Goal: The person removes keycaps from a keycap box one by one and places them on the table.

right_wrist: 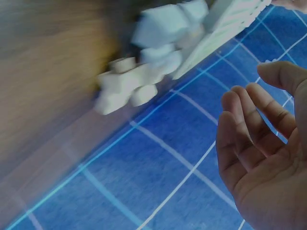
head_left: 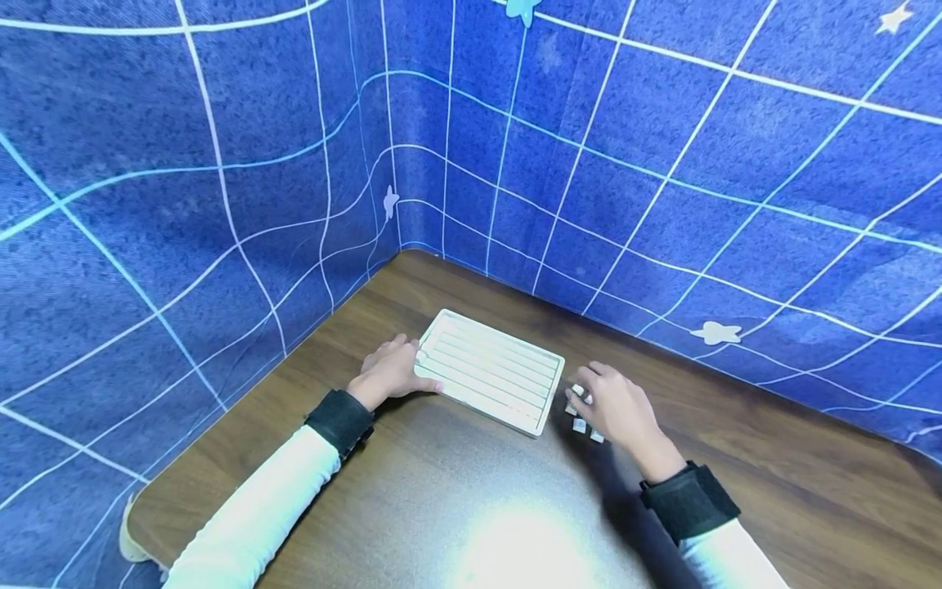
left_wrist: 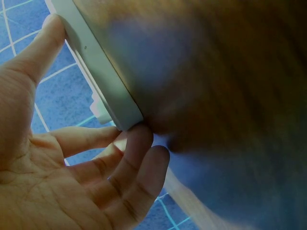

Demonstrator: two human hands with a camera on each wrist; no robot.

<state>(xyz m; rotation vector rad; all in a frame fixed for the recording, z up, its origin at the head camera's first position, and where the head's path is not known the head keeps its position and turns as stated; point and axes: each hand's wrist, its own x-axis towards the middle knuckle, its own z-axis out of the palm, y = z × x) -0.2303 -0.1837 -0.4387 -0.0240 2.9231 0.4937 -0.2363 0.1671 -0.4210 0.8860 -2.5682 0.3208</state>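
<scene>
A shallow white tray (head_left: 489, 368) with parallel ridges lies on the table. My left hand (head_left: 390, 370) grips its left end, thumb along the near side and fingers at the corner; the left wrist view shows the tray's edge (left_wrist: 105, 72) between thumb and fingers. A small white piece (left_wrist: 100, 109) sticks up at the tray's rim there. Beyond the tray's right end, my right hand (head_left: 614, 406) hovers over several small white blocks (head_left: 579, 425), partly hiding them. In the right wrist view the blocks (right_wrist: 160, 26) are blurred and stand apart from the loosely bent fingers (right_wrist: 235, 139).
The brown wooden table (head_left: 412, 483) reaches into a corner between blue cloth walls (head_left: 471, 164) with white grid lines and stars. A bright light patch (head_left: 522, 548) glares on the near tabletop.
</scene>
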